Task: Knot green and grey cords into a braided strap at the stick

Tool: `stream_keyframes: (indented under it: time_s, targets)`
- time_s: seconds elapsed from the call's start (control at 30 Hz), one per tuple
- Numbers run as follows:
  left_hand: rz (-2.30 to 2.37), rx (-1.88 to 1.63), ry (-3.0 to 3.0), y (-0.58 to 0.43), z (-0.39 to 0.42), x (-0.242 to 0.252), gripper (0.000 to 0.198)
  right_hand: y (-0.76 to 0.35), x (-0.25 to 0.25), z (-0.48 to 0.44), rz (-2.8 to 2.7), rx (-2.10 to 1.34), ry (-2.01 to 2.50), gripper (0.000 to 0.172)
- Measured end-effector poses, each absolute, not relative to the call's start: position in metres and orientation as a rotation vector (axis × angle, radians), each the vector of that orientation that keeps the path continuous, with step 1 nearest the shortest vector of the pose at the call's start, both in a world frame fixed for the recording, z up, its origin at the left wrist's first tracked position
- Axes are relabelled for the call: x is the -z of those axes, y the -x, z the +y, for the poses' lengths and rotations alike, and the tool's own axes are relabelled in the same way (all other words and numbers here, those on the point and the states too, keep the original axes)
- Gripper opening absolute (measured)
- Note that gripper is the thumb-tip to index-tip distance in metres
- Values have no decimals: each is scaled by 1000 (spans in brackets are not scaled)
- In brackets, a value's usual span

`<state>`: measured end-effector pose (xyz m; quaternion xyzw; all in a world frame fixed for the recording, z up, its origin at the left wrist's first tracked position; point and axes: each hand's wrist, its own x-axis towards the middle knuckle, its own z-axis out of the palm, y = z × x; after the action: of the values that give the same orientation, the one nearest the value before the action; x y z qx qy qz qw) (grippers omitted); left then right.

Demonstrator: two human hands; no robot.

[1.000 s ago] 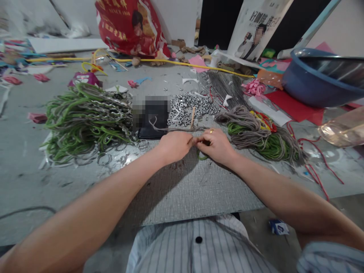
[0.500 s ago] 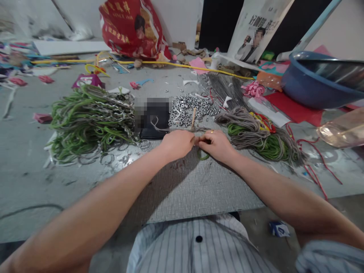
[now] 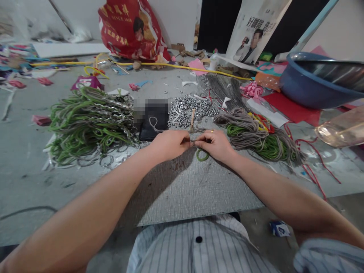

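Observation:
My left hand [image 3: 173, 145] is closed in a pinch on a thin cord. My right hand [image 3: 214, 145], fingers bent and tips pinched together, grips the same cord just beside the left fingertips. A green loop of cord [image 3: 202, 154] hangs below the right fingertips. Grey cord [image 3: 154, 122] runs out behind the left hand and ends in a loop over a black flat object [image 3: 159, 112]. Beyond my fingers stands a small wooden stick [image 3: 192, 118], near a spread of many small metal nuts [image 3: 206, 107]. Fine detail between the fingertips is too small to make out.
On the left lies a heap of green and grey cords with metal chains and rings [image 3: 85, 125]. Bundled cords [image 3: 256, 134] lie right, near red strings [image 3: 314, 172]. A blue basin [image 3: 301, 83], a yellow cable [image 3: 170, 65] and a red bag [image 3: 127, 32] are farther back.
My left hand has shifted slightly left, and a small stretch now shows between the two hands' fingertips. More of the green loop is visible under my right hand, which stays nearly in place.

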<state>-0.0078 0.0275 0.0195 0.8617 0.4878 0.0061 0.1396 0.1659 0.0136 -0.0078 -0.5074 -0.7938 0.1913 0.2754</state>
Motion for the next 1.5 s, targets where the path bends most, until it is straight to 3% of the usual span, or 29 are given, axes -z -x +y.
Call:
stream_keyframes:
  time_s: [0.3,0.6,0.87,1.27,1.5]
  targets:
    - [1324,-12,-2708,5,18,-20,22,-167,0,4,-2498,117,1302,18]
    - [1276,196,-2866,-2,5,-24,25,-166,-4,-6,-2659,481,1147,21]
    - [1278,208,-2858,-5,0,-24,27,-167,-1,-6,-2656,398,1175,20]
    - [1387,-46,-2749,-2,13,-15,30,-173,4,6,-2465,-44,1353,14]
    - [1410,-37,-2749,-1,14,-16,32,-170,2,7,-2402,-85,1292,13]
